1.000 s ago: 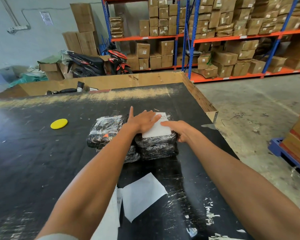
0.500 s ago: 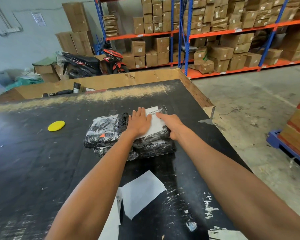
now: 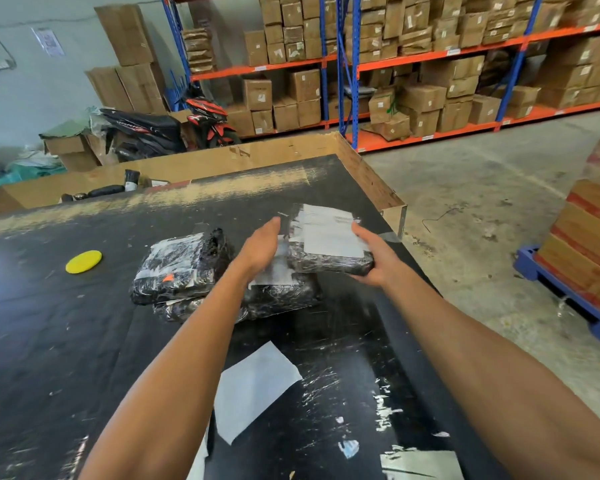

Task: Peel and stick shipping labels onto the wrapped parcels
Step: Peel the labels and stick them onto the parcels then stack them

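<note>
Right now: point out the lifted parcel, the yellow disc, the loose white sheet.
lifted parcel [image 3: 326, 265], head view, its black wrapped front edge.
yellow disc [image 3: 83, 261], head view, centre of its top.
loose white sheet [image 3: 253, 389], head view, middle of the sheet.

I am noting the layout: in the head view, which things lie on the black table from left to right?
Round yellow disc → black plastic-wrapped parcels stacked on the table → left hand → labelled black parcel held up by right hand.
</note>
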`<state>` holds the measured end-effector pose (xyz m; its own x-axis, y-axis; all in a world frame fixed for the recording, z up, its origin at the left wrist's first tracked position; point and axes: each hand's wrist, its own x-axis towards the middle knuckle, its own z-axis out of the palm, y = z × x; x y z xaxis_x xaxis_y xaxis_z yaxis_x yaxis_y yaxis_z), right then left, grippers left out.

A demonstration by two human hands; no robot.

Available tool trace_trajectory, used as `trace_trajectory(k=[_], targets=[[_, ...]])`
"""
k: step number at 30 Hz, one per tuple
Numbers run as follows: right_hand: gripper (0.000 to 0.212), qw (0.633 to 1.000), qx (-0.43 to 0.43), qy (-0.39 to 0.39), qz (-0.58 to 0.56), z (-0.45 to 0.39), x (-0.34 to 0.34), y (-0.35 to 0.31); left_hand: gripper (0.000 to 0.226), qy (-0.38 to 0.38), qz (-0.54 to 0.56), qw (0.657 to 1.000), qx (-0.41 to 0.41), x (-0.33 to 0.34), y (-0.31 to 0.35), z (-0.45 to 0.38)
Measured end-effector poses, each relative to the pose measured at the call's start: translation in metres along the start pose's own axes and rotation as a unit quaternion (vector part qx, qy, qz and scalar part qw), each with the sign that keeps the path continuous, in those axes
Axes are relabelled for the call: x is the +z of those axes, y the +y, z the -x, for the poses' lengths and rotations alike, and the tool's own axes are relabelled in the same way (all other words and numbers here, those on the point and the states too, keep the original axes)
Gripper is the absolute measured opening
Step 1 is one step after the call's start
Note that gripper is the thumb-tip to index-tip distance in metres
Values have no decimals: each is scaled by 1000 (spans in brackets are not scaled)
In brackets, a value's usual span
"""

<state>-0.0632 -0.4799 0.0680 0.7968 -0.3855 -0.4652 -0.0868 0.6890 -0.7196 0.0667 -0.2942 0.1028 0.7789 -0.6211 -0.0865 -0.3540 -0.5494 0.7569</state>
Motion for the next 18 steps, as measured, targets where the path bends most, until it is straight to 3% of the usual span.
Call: trace_trajectory(k=[3,5,10,14,16,18], targets=[[33,999,-24,19,-30,-2,-45,-13,58,-25,-256,966,8,37,-25,-5],[32,999,-20,49,-14,-5,-68,-16,57,5,-347,938,17,50,-35,-5],[18,990,-21,119,75,-18,-111,-18,56,44,-370,928,6,58,-36,-2],[12,983,-40,123,133,-36,-115,-26,55,52,-372,927,3,60,-36,-2],[16,973,-58,130,183,-45,-111,-30,55,54,-371,927,5,58,-35,-2],[39,946,-62,142,283,-63,-111,-33,55,48,-374,926,-3,58,-34,-3]])
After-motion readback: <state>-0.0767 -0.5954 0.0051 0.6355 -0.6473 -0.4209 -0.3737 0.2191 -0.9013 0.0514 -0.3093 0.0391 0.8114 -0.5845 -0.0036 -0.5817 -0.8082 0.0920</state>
